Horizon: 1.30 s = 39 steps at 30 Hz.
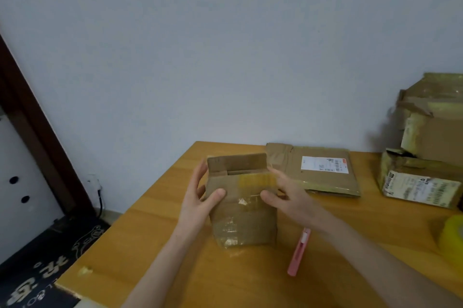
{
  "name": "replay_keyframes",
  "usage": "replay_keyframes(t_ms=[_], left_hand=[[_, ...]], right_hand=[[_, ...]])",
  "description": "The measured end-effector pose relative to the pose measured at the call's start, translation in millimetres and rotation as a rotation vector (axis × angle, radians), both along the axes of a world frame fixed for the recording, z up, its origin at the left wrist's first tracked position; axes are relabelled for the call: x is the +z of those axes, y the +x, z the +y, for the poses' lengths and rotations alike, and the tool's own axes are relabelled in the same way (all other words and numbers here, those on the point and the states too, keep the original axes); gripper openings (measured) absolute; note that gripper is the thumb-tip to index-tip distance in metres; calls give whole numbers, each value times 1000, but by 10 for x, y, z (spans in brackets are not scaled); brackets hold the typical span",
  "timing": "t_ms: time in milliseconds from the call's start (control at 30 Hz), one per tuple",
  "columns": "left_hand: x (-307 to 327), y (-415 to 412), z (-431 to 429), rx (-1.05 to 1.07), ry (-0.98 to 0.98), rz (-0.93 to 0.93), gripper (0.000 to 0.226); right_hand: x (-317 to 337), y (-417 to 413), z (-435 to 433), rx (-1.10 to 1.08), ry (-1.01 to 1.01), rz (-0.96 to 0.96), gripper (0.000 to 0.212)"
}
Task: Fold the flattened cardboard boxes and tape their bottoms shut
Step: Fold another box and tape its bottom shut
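A small brown cardboard box (pixel 244 220) stands upright on the wooden table (pixel 155 245), its top flaps partly open and old tape on its front. My left hand (pixel 200 197) grips its left side with the thumb pressed on the front face. On the right side my right hand (pixel 283 195) grips it the same way, thumb on the front. A flattened box with a white shipping label (pixel 323 170) lies behind it. At the right edge sits a roll of yellowish tape (pixel 453 240).
A pink utility knife (pixel 299 252) lies on the table just right of the box. Two assembled boxes (pixel 426 147) are stacked at the back right. A scrap of tape (pixel 85 270) sits near the table's left edge. Floor and a dark mat lie to the left.
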State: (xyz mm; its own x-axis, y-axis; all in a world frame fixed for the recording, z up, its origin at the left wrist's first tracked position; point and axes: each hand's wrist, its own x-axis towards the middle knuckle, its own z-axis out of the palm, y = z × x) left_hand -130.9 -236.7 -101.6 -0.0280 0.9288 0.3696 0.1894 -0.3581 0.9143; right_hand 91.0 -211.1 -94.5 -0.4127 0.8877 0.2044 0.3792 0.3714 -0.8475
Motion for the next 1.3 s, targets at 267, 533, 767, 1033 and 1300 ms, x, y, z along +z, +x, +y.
replay_keyframes(t_ms=[267,533,767,1033,1300], left_hand=[[39,345,136,-81,-29,-21,68],[56,911,91,-205,12,22,47],[78,818,181,-156,61,264,14],[51,879,158,-85,110,407,36],[46,856,179,-91,52,427,29]], right_hand=[[99,323,-117,-165,-66,139,95],[161,912,-383,-271,-24,146,67],[66,881,-306,-317,216,-278,75],[-73,829,-288,-258,489,-353,75],[22,951,-242,-273,495,-384,74]])
